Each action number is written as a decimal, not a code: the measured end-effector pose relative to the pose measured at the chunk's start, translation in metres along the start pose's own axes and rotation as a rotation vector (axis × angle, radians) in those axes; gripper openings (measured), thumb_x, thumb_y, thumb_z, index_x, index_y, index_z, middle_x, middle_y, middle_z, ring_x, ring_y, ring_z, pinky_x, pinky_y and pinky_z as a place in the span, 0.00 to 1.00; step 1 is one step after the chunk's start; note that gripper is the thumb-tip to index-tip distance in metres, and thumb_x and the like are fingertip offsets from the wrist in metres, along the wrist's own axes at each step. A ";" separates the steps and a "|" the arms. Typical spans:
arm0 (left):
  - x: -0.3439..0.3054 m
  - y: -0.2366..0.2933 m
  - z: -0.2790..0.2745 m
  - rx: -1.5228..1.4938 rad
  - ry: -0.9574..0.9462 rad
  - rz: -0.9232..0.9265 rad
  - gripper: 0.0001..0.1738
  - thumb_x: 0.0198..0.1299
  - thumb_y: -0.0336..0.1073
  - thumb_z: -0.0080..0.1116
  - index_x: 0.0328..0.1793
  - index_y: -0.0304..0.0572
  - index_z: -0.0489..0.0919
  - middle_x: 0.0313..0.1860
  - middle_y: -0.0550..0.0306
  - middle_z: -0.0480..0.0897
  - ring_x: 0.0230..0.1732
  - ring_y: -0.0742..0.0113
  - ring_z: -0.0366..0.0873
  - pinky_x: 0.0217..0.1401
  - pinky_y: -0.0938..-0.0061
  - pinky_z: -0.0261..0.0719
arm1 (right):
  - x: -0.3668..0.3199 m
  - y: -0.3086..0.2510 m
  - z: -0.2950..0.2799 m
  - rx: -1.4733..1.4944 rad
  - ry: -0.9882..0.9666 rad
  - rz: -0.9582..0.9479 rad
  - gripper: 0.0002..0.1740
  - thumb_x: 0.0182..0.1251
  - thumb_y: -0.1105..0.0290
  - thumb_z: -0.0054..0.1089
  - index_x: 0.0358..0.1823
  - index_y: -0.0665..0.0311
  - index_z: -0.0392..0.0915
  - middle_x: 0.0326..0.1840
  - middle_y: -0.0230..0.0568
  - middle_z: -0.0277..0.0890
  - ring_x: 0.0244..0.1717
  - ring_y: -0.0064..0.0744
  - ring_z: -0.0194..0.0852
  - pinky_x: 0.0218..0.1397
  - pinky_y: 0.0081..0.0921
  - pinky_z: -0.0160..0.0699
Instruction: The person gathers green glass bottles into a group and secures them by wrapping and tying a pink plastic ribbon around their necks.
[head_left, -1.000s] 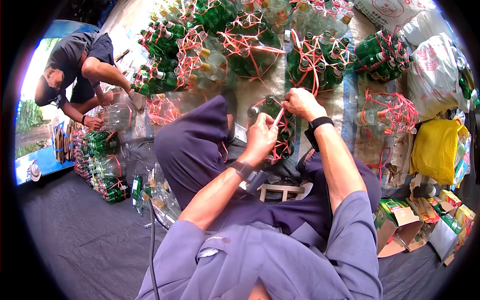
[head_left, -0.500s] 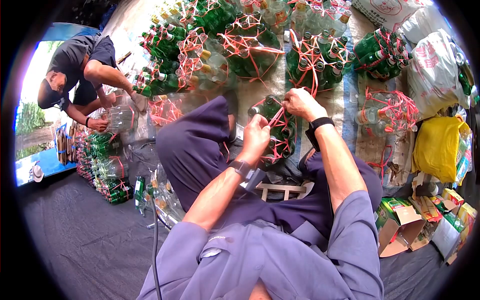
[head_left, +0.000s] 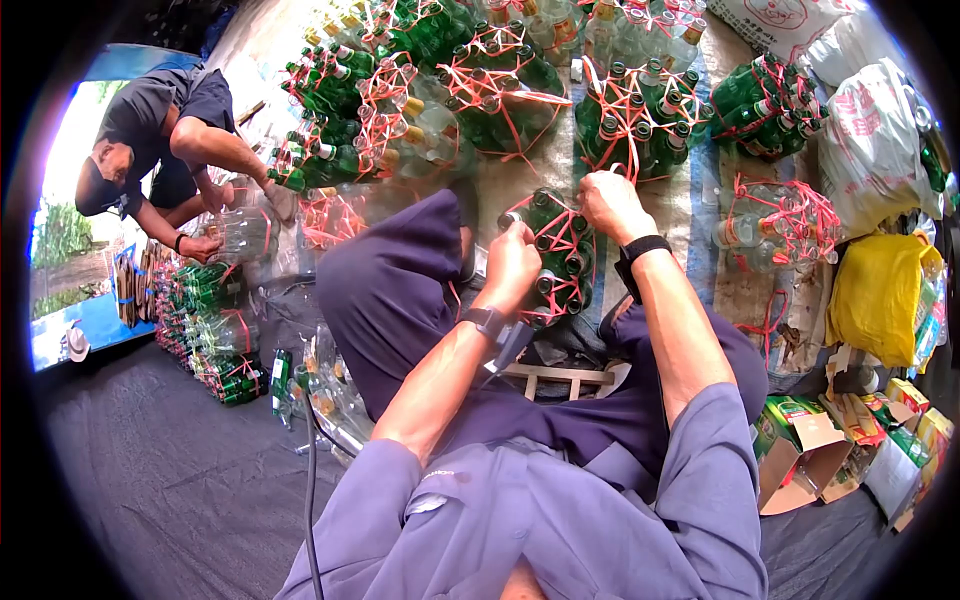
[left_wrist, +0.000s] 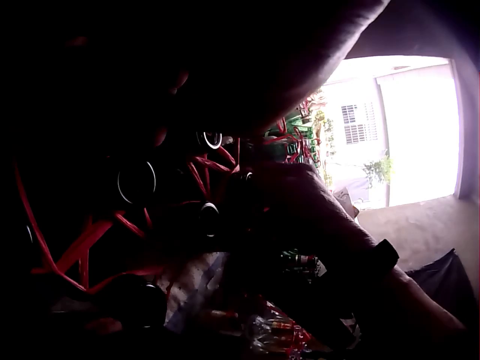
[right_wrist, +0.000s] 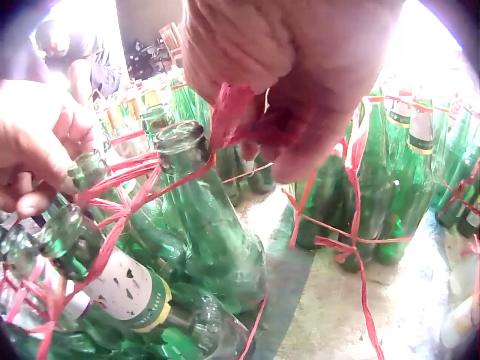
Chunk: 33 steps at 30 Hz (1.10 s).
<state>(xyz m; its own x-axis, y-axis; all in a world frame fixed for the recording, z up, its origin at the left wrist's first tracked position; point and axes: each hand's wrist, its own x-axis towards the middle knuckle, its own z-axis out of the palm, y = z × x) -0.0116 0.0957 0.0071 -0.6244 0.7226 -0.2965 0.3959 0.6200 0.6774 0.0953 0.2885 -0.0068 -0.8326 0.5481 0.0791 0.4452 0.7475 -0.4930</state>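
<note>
A bundle of green glass bottles [head_left: 565,240] stands between my knees, its necks laced together with pink twine [right_wrist: 124,206]. In the right wrist view, my right hand [head_left: 612,208] pinches the flat pink twine beside an open bottle mouth [right_wrist: 180,136]. The strand runs from those fingers round that neck to the lacing. My left hand [head_left: 513,262] is at the bundle's left side, fingers curled at a bottle neck [right_wrist: 88,166]; what lies inside its grip is partly hidden. The left wrist view is mostly dark, with bottle rims [left_wrist: 136,182] and strands showing.
Other tied bottle bundles [head_left: 640,115] stand beyond, with a clear-bottle bundle [head_left: 775,225] to the right. White sacks [head_left: 868,140], a yellow bag [head_left: 880,300] and cardboard boxes [head_left: 800,450] line the right side. Another person [head_left: 160,140] crouches at left over bottles. Loose bottles [head_left: 325,390] lie left.
The strand stretched between my hands earlier no longer shows there. My right hand has moved slightly right and up; my left hand has drawn down a little onto the bundle's left side.
</note>
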 end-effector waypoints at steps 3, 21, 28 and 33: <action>-0.008 -0.001 0.002 0.122 0.161 0.343 0.10 0.55 0.25 0.54 0.44 0.33 0.77 0.33 0.41 0.82 0.37 0.48 0.85 0.45 0.59 0.84 | 0.000 0.001 -0.006 -0.011 0.076 0.002 0.05 0.54 0.72 0.60 0.24 0.66 0.82 0.31 0.55 0.81 0.35 0.57 0.83 0.41 0.47 0.82; 0.016 0.036 -0.024 0.592 -0.266 0.729 0.46 0.49 0.23 0.56 0.80 0.41 0.62 0.77 0.45 0.66 0.56 0.44 0.78 0.60 0.53 0.76 | 0.022 -0.004 -0.039 0.047 -0.358 0.225 0.13 0.50 0.66 0.68 0.37 0.65 0.88 0.40 0.59 0.85 0.47 0.55 0.86 0.54 0.42 0.84; 0.024 0.033 -0.018 0.457 -0.264 0.680 0.42 0.49 0.21 0.55 0.77 0.43 0.67 0.71 0.49 0.70 0.55 0.44 0.78 0.61 0.53 0.75 | 0.022 -0.010 -0.009 0.066 -0.166 0.361 0.09 0.51 0.67 0.67 0.31 0.65 0.86 0.36 0.57 0.85 0.45 0.57 0.84 0.54 0.44 0.82; 0.023 0.036 -0.020 0.364 -0.303 0.639 0.37 0.49 0.21 0.54 0.72 0.37 0.70 0.71 0.46 0.70 0.60 0.42 0.76 0.65 0.51 0.74 | 0.030 -0.017 0.005 0.079 -0.138 0.316 0.08 0.54 0.66 0.66 0.29 0.64 0.86 0.35 0.55 0.84 0.44 0.57 0.84 0.53 0.46 0.82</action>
<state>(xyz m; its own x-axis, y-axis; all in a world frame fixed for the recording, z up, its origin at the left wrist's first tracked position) -0.0253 0.1286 0.0386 -0.0127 0.9914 -0.1300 0.8435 0.0804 0.5311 0.0610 0.2902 -0.0009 -0.6968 0.6877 -0.2035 0.6657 0.5145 -0.5405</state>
